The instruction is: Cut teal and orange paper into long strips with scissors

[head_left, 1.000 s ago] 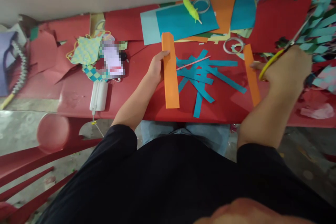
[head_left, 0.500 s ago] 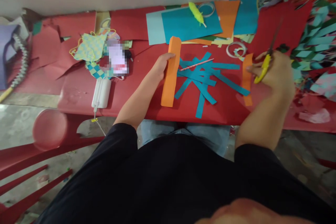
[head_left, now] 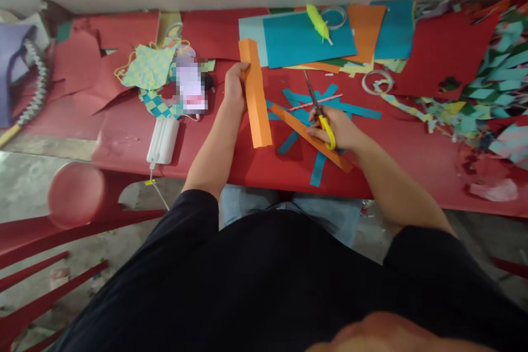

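Observation:
My left hand (head_left: 235,87) pinches a long folded piece of orange paper (head_left: 256,99) by its left edge, holding it nearly upright over the table. My right hand (head_left: 336,127) is closed on yellow-handled scissors (head_left: 329,131), whose dark blades point up and left. The same hand's fingers also pinch a narrow orange paper strip (head_left: 289,120), which slants above the pile. Beneath it lie several blue paper strips (head_left: 363,111), crossed over one another and partly hidden by the hand. A thin pink-and-white striped stick (head_left: 303,104) rests across them.
Along the wall lie blue sheets (head_left: 305,41), a yellow yarn bundle (head_left: 317,25) and a tape roll (head_left: 377,82). Paper scraps (head_left: 507,55) heap at the right. A phone (head_left: 190,85) and a white power bank (head_left: 164,140) sit left. A red chair (head_left: 76,195) stands at the lower left.
My right hand has come left with the scissors and orange strip, from the right side to above the blue strips. My left hand has shifted left and slightly up with the folded orange paper.

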The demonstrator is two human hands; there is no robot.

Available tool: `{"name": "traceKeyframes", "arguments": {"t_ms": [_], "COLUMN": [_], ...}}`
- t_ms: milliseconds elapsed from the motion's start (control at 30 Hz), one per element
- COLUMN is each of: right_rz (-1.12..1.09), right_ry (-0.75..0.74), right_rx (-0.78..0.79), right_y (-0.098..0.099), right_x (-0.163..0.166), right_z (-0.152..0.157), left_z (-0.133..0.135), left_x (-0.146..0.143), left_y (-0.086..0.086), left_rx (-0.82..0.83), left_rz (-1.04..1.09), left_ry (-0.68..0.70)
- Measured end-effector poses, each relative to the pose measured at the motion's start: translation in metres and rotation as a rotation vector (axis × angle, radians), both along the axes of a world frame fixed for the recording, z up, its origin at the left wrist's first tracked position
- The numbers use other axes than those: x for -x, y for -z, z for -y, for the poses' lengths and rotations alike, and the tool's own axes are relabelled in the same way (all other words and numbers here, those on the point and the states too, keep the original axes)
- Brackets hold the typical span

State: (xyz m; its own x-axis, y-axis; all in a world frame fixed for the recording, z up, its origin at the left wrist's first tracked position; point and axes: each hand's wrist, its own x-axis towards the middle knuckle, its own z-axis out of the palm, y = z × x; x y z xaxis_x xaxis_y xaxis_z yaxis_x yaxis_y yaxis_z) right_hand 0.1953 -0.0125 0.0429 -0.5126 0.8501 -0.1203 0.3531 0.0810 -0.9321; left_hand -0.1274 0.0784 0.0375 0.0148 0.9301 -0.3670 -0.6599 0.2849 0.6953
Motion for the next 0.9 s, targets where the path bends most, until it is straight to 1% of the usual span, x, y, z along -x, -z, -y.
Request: {"name": "traceKeyframes", "arguments": {"t_ms": [100, 233, 333, 500, 667, 767, 900], "right_rz": [0.205, 0.47, 0.61, 0.722, 0.79, 0.834, 0.87], "right_ry": [-0.026, -0.067, -0.099, -0.064, -0.078, -0.074, -0.049], "right_rx": [-0.069, -0.188, -0.193, -0.18, -0.189, -0.195, -0.173], "right_y": [0.0, -0.006, -0.012, -0.019, -0.021, -0.018, -0.017], "right_x": [0.004, 0.014, 0.029, 0.05, 0.064, 0.066, 0.062], "right_z": [-0.013, -0.029, -0.037, -0.041, -0.043, -0.047, -0.051], "left_z": [-0.004, -0.007, -0.008, -0.008, -0.011, -0.011, -0.008], "left_x": [0.007, 0.011, 0.011, 0.013, 0.016, 0.016, 0.016], "left_y": [0.004, 0.012, 0.014, 0.011, 0.014, 0.015, 0.011], "left_rx": [-0.143, -0.163, -0.167, -0.142, -0.174, -0.176, -0.154], "left_rz": [0.0, -0.006, -0.006, 0.011, 0.043, 0.055, 0.041], "left_ry": [-0.005, 0.006, -0.011, -0.038, -0.033, -0.049, -0.053]}}
